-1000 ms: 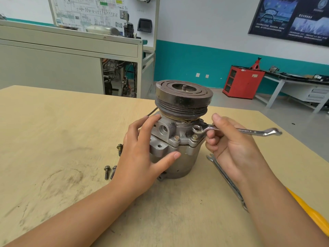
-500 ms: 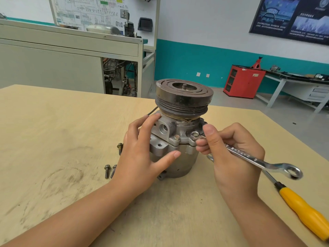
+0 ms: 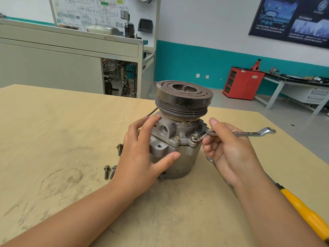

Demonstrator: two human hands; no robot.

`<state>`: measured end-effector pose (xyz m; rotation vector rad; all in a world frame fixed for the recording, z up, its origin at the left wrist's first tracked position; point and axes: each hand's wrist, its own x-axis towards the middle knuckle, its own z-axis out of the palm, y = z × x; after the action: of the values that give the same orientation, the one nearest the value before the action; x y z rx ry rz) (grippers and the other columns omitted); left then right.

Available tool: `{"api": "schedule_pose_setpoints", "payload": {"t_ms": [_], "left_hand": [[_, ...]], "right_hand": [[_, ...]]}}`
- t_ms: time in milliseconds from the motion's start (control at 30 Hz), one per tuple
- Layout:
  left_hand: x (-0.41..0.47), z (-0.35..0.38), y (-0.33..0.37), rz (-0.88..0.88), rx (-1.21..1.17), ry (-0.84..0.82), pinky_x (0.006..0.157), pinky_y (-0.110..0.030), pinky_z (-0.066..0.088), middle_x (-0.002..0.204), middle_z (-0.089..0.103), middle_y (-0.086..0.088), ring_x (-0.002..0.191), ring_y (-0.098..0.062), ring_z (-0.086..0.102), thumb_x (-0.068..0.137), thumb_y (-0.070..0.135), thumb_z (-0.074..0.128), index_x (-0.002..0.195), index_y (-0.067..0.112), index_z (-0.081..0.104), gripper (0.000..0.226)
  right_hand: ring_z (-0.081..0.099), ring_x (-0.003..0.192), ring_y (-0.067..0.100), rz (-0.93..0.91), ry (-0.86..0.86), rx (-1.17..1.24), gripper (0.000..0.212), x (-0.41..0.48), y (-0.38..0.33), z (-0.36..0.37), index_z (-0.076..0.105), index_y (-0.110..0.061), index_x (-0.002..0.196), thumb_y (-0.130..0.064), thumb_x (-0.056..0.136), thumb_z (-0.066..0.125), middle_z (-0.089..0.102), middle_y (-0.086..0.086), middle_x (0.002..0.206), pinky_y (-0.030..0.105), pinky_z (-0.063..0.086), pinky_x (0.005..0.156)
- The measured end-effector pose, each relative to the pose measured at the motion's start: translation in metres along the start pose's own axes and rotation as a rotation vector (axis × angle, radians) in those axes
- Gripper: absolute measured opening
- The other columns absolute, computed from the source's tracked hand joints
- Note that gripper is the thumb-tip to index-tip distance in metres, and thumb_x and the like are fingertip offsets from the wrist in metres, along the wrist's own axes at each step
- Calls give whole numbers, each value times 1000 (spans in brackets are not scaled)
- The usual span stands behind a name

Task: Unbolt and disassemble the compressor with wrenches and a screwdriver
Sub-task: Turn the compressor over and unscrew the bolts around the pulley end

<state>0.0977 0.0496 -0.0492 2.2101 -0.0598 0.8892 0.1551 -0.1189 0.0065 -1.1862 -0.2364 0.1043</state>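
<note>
Dull cast-metal compressor (image 3: 175,150), glossy chromed wrench (image 3: 249,133), scuffed matt wooden table (image 3: 53,131).

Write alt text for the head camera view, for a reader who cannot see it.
A person's left hand grips an upright compressor on a wooden table, while the right hand holds a wrench whose ring end sits on a bolt of the housing. Three loose bolts lie left of the compressor, and a yellow-handled screwdriver lies at the right.

One compressor (image 3: 178,163), screwdriver (image 3: 306,211); two wrenches (image 3: 249,133) (image 3: 210,160); three loose bolts (image 3: 106,172) (image 3: 113,172) (image 3: 119,149).
</note>
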Motion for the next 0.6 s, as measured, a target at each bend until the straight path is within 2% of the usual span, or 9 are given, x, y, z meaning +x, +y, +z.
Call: {"api": "schedule_pose_setpoints", "payload": {"t_ms": [100,200,333,400,600], "left_hand": [[0,0,0,-1,0,-1,101,-27,30,136,27,14,132,-13,32,68,65,61,133,55,18,78],[0,0,0,-5,-7,-5,102,-28,31,137,27,13,132,-13,31,68,62,63,133,56,19,79],[0,-1,1,-4,-4,-7,103,-28,31,137,27,13,133,-14,31,68,61,63,133,55,18,78],[0,-1,1,-7,-5,-9,102,-27,30,137,28,12,133,-14,31,68,63,62,133,55,18,79],[0,-1,1,-10,-1,-12,101,-26,30,137,28,11,133,-14,31,67,66,60,133,56,18,79]], "right_hand": [[48,35,10,61,-5,53,27,5,-2,-1,49,-10,68,-18,94,52,56,5,45,15,37,36],[51,37,13,-135,32,35,30,-2,-3,-1,50,-9,67,-18,95,51,58,6,47,17,40,38],[58,41,18,-376,67,-139,33,-15,1,5,48,-4,66,-26,88,57,63,6,51,20,46,41],[60,42,19,-441,67,-205,36,-20,2,8,47,-2,64,-30,82,58,64,7,52,21,47,42],[62,46,15,-555,78,-366,32,-29,8,10,49,-4,63,-27,83,57,66,6,58,22,51,48]]}}
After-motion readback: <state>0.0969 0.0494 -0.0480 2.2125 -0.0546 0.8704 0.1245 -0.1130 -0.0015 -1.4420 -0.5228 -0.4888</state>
